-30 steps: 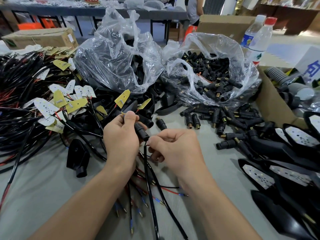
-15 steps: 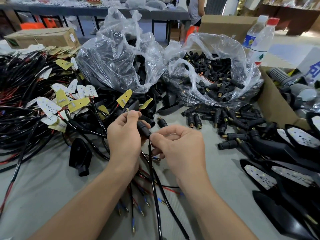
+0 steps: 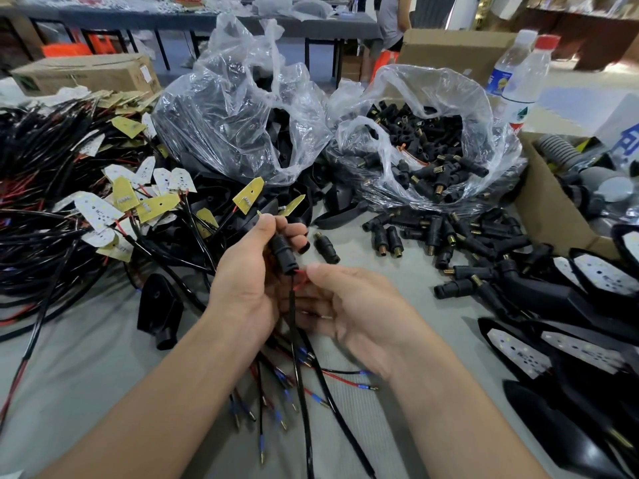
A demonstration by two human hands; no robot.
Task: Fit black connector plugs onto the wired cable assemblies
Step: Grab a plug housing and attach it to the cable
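A black connector plug [image 3: 283, 254] is gripped in the left hand [image 3: 247, 274], raised above the middle of the table. The fingers are curled round its ribbed body. From its lower end a black cable [image 3: 294, 326] hangs down between the forearms. A red wire [image 3: 300, 277] just beneath the plug is pinched between thumb and forefinger of the right hand [image 3: 363, 305], whose other fingers are loosely curled.

Open room is found chiefly at lower left, where the bare grey table [image 3: 79, 368] lies between the tangled cable pile [image 3: 41, 209] and the left forearm. One black housing [image 3: 159, 311] lies alone there. A narrower bare strip is left beside the right forearm, bounded by black housings with white LED boards [image 3: 581, 326] (their far ends are cut off by the frame). Between the forearms the surface is crossed by stripped wire ends [image 3: 276, 406] with blue sleeves.

Behind the hands two clear plastic bags are set side by side: the left bag [image 3: 242, 108] is filled with dark black parts, the right bag [image 3: 432, 140] with plugs. Loose plugs [image 3: 449, 236] are spilled before the right bag, too many to be counted. A single plug [image 3: 326, 248] lies apart, just beyond the left fingertips.

Two bottles are stood at the right rear, a white-capped bottle [image 3: 501, 76] and a red-capped bottle [image 3: 525, 95]. Three cardboard boxes are seen: a far-left box [image 3: 86, 76], a rear box [image 3: 456, 50] and an open right-hand box [image 3: 549, 216]. Long tables [image 3: 173, 19] and one standing person [image 3: 390, 19] are seen at the back of the room.
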